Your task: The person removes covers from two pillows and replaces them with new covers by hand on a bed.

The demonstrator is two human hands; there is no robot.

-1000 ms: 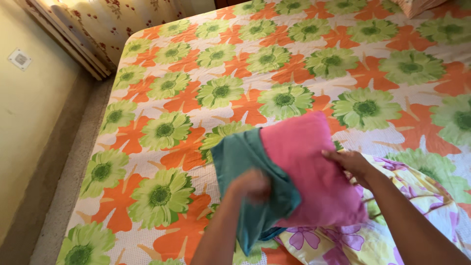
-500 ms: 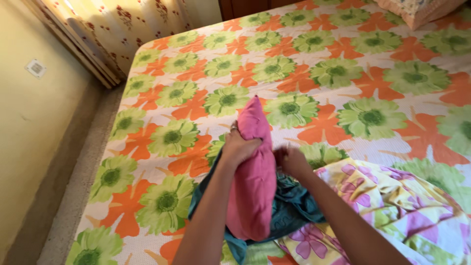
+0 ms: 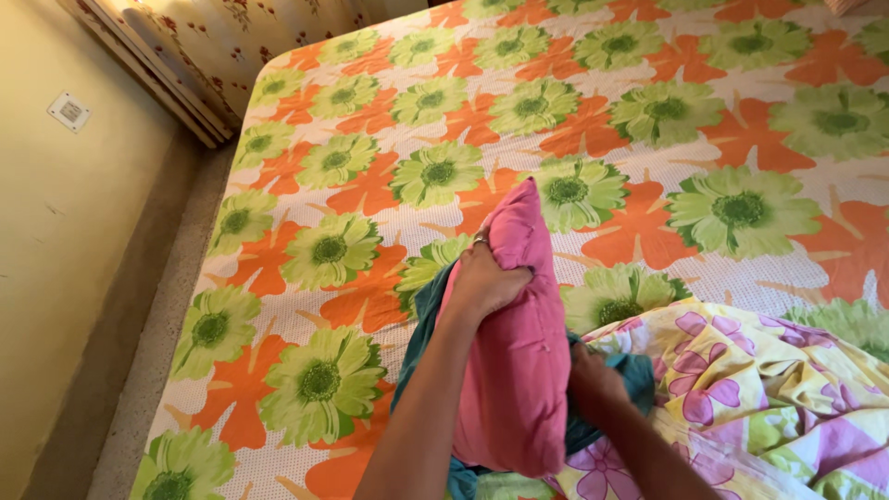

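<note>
Left hand [image 3: 486, 278] grips the soft pink pillow [image 3: 514, 361] — right hand [image 3: 593, 389] clutches its crumpled teal cover [image 3: 637, 375].

Right hand [image 3: 593, 384]: fingers buried behind pink pillow [image 3: 519, 352], grip not readable. Teal cover [image 3: 421, 324] mostly hidden by pillow and forearm. Yellow floral quilt [image 3: 769, 389] cut off lower right. Bed [image 3: 370, 139] cropped top and right.

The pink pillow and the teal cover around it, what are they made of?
The pink pillow looks like soft woven cloth, probably cotton, with a matte finish: it dents where the left hand squeezes it, and a seam runs down it. The teal cover, gripped by the right hand, looks like thinner, slightly shiny fabric, since it bunches into loose folds. The exact fibre cannot be told.
</note>
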